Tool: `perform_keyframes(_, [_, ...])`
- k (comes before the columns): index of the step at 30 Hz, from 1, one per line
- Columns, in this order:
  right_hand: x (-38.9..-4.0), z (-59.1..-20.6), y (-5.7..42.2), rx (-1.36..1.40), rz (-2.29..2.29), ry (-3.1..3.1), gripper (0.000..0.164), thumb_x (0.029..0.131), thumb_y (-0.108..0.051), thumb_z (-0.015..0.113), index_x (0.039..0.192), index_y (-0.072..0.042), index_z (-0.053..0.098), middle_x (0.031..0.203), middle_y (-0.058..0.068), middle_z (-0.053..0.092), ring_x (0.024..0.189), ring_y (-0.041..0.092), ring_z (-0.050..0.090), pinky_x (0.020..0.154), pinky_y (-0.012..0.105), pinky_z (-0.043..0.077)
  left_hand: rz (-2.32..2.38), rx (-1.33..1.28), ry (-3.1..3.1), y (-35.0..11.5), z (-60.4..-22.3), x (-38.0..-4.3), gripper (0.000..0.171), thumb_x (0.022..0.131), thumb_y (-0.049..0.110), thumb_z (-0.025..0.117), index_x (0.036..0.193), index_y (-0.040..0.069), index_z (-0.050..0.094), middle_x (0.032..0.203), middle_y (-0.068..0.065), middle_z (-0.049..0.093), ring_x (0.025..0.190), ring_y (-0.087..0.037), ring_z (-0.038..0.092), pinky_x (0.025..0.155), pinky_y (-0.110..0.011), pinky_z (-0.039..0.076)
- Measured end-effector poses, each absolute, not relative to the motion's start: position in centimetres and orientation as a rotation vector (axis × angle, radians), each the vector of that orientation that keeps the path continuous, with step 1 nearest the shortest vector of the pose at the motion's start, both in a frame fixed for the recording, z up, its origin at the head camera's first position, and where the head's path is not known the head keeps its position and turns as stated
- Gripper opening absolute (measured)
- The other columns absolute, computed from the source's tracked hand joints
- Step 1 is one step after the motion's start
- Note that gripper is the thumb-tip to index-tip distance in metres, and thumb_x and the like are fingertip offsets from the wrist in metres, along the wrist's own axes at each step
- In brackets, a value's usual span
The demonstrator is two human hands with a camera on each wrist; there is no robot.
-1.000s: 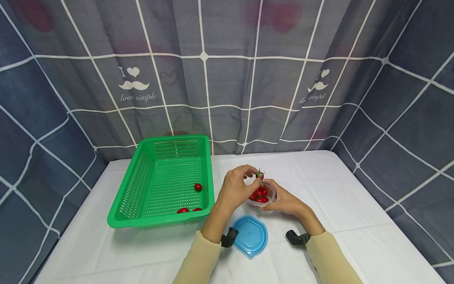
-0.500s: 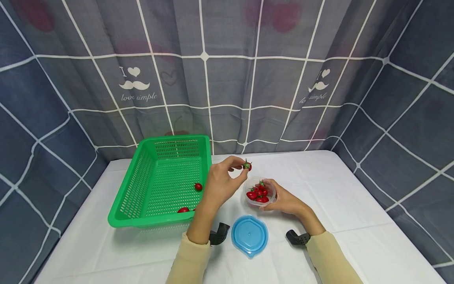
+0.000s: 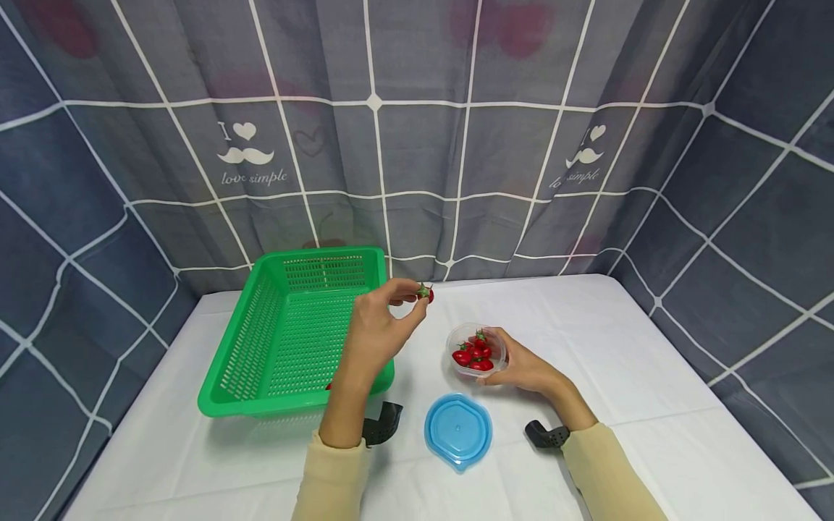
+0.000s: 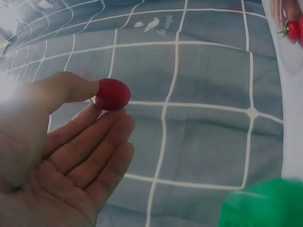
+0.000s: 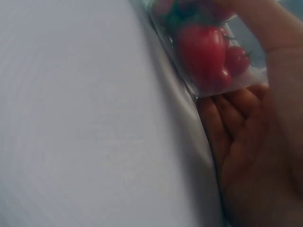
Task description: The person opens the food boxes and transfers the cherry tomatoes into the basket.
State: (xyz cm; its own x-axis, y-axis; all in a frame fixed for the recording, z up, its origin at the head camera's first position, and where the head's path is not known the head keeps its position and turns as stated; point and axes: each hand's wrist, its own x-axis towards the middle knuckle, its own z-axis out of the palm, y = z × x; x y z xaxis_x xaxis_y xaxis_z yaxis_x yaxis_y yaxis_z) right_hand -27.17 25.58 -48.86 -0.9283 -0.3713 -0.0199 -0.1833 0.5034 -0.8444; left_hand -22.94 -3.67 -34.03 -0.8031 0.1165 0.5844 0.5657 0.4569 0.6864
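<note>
My left hand (image 3: pixel 380 323) pinches one cherry tomato (image 4: pixel 112 94) between thumb and fingertips, raised beside the right rim of the green basket (image 3: pixel 295 404). The tomato's green stem end shows in the head view. My right hand (image 3: pixel 529 366) grips a small clear plastic tub (image 3: pixel 457 338) on the white table, thumb on the near side and fingers round the far side. Several red cherry tomatoes (image 3: pixel 473 354) with green stems lie in the tub. Inside the basket, a bit of red (image 3: pixel 329 386) shows near the front wall; the left forearm hides that corner.
A blue lid (image 3: pixel 459 431) lies on the white tablecloth (image 3: pixel 521 304) in front of the tub, between the forearms. A grey checked curtain (image 3: pixel 417 159) stands behind the table and along both sides. Black camera mounts (image 3: pixel 547 435) sit at both wrists.
My left hand has moved left and up from over the tub toward the basket, carrying the cherry tomato. The right hand and tub have stayed in place.
</note>
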Motion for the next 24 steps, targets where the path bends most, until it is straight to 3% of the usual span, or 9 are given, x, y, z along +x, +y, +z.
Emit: perform_keyframes(24, [-27.2, -49.0, 25.7, -0.436, -1.370, 2.563, 0.102, 0.074, -0.033, 0.091, 0.155, -0.009, 0.035, 0.161, 0.017, 0.040, 0.152, 0.039, 0.032, 0.122, 0.065, 0.022, -1.370, -0.250, -2.337, -9.8, -34.4, -23.9, 0.029, 0.096, 0.023, 0.073, 0.119, 0.007, 0.073, 0.112, -0.011, 0.076, 0.108, -0.029, 0.068, 0.096, -0.047, 0.053])
